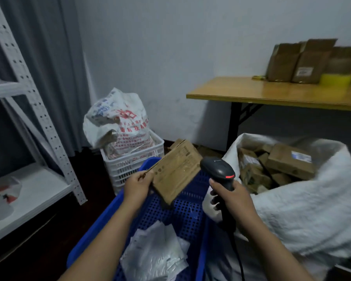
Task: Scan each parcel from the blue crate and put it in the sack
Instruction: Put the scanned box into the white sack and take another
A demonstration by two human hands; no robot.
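One parcel, one scanner, both hands busy.
One white sack (292, 209) gapes at the right, its brown cartons (288, 161) too jumbled to count; one table (272, 94) behind carries three boxes (310, 63). One blue crate (187, 213) sits against the sack, pale mailers (156, 256) in it, number unclear. Above its far end the left hand (137, 186) grips one flat brown parcel (176, 175) by a corner, tilted. The right hand (231, 197) is curled round one black scanner (219, 171), its head just beside the parcel.

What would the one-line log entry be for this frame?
stage: scanning | left hand: holds box over crate | right hand: holds scanner by box | sack: open, boxes inside | crate: mailers inside
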